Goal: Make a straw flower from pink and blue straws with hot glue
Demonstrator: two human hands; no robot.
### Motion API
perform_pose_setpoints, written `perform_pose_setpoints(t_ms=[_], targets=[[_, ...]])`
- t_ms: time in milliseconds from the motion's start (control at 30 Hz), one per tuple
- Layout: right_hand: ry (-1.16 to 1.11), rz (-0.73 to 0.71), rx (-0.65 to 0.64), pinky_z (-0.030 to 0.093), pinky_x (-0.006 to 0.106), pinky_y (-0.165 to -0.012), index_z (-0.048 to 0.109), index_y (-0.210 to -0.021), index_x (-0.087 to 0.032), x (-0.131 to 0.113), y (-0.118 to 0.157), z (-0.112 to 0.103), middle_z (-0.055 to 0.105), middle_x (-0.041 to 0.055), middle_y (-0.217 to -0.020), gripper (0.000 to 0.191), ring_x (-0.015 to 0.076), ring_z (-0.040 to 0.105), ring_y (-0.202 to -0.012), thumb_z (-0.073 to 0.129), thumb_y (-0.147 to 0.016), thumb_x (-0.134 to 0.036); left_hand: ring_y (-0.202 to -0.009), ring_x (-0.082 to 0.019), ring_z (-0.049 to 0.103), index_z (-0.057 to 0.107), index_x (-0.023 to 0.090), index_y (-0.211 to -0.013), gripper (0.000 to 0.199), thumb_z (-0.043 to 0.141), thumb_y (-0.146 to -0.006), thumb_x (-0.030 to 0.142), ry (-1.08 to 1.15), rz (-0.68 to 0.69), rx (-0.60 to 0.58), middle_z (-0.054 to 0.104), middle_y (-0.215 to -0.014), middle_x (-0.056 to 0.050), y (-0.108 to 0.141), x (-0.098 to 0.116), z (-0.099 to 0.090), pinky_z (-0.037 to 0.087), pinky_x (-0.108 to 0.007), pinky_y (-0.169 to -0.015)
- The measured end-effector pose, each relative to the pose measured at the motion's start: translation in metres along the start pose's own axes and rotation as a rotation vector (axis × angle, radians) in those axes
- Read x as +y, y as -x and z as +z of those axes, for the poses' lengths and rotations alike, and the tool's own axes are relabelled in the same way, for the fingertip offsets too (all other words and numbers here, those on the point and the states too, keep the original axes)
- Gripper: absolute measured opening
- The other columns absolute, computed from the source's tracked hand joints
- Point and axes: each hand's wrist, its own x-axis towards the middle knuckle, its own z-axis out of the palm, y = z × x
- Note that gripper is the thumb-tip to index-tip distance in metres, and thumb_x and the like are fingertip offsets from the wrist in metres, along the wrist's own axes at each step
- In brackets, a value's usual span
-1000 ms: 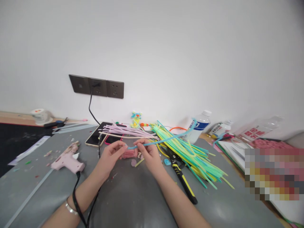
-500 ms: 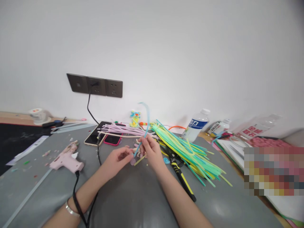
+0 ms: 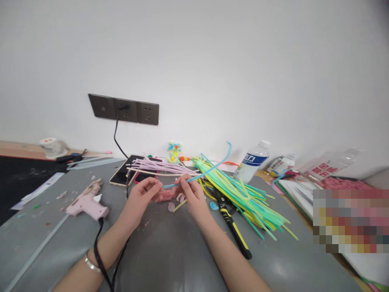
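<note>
A blue pipe cleaner (image 3: pixel 209 169) stretches between my hands, its free end curving up to the right. My left hand (image 3: pixel 145 194) pinches its left end between thumb and fingers. My right hand (image 3: pixel 192 195) grips it further along, fingers closed. Just below them a small lilac coil (image 3: pixel 171 207) and a short yellow-green piece (image 3: pixel 180 205) lie on the grey mat. To the right of my right hand rest a blue coil (image 3: pixel 214 206) and pliers with black and yellow handles (image 3: pixel 234 231).
Green and yellow pipe cleaners (image 3: pixel 243 194) lie in a heap at right, lilac ones (image 3: pixel 161 166) behind my hands over two phones (image 3: pixel 125 172). A pink glue gun (image 3: pixel 88 202) lies left, its cord crossing my left forearm. A bottle (image 3: pixel 252 162) stands near the wall.
The blue pipe cleaner has swung from upright to nearly level, its free end now pointing right. My left hand has risen slightly, away from the lilac coil.
</note>
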Motion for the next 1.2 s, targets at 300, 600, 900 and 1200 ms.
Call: perform_pose_setpoints(t_ms=[300, 600, 900, 1200], targets=[[0.072, -0.056, -0.002, 0.028, 0.022, -0.044, 0.049, -0.075, -0.020, 0.001, -0.003, -0.007, 0.038, -0.0089, -0.048, 0.042, 0.0080, 0.034, -0.041, 0.050, -0.090, -0.059, -0.050, -0.011, 0.055, 0.064, 0.015, -0.064, 0.030, 0.074, -0.070, 0.044, -0.304, -0.035, -0.251, 0.065, -0.058, 0.000, 0.005, 0.007, 0.005, 0.034, -0.021, -0.047], [0.158, -0.026, -0.078, 0.026, 0.022, -0.044, 0.050, -0.075, -0.020, 0.003, -0.001, -0.009, 0.035, -0.0088, -0.051, 0.041, 0.0077, 0.031, -0.043, 0.050, -0.092, -0.057, -0.049, -0.012, 0.057, 0.067, 0.014, -0.061, 0.028, 0.075, -0.068, 0.040, -0.363, -0.125, -0.378, 0.067, -0.058, -0.003, 0.004, 0.001, 0.002, 0.037, -0.020, -0.044], [0.013, -0.035, 0.075, 0.047, 0.025, -0.059, 0.055, -0.079, -0.020, -0.003, -0.007, -0.015, 0.068, 0.0020, -0.062, 0.038, 0.0147, 0.063, -0.057, 0.060, -0.085, -0.057, -0.060, -0.013, 0.064, 0.076, 0.013, -0.084, 0.046, 0.088, -0.056, 0.047, 0.130, -0.115, -0.014, 0.076, -0.079, -0.008, 0.000, 0.003, -0.002, 0.050, -0.022, -0.056], [0.088, 0.034, -0.056, 0.042, 0.024, -0.050, 0.054, -0.078, -0.020, -0.004, 0.000, -0.001, 0.068, 0.0024, -0.059, 0.039, 0.0158, 0.063, -0.052, 0.057, -0.086, -0.059, -0.051, -0.010, 0.058, 0.070, 0.014, -0.071, 0.043, 0.091, -0.050, 0.045, 0.151, -0.101, 0.038, 0.071, -0.063, -0.002, -0.001, 0.008, -0.002, 0.039, -0.018, -0.044]])
